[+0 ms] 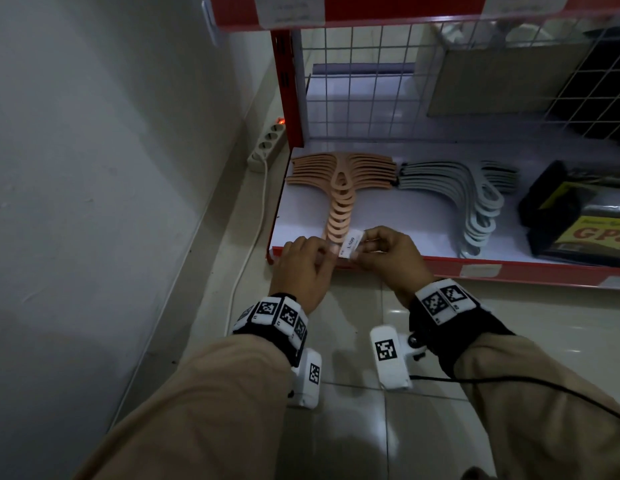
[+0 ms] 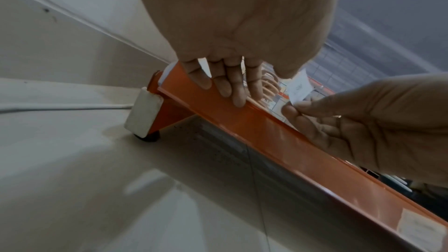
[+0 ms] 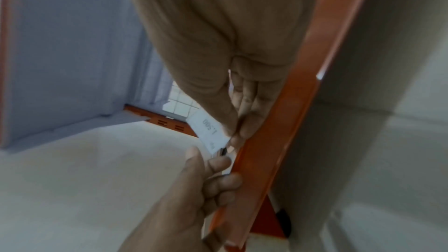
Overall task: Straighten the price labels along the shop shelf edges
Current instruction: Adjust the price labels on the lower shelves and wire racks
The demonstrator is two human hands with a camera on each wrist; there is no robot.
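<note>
A small white price label (image 1: pixel 351 243) printed "1.500" is off the red front edge (image 1: pixel 509 271) of the bottom shelf and stands tilted just above it, near the shelf's left end. My right hand (image 1: pixel 364 244) pinches one end of it with thumb and fingers, as the right wrist view shows on the label (image 3: pixel 208 129). My left hand (image 1: pixel 331 251) holds the other end. In the left wrist view, three fingers (image 2: pixel 224 85) of that hand rest on the red edge (image 2: pixel 266 127) and the label (image 2: pixel 300 87) comes out from behind its thumb.
Another label (image 1: pixel 480 270) sits flat on the red edge further right. On the shelf lie peach hangers (image 1: pixel 339 178), grey hangers (image 1: pixel 474 202) and a black packet (image 1: pixel 578 220). A power strip (image 1: pixel 267 147) and its cable (image 1: pixel 246 258) lie by the left wall.
</note>
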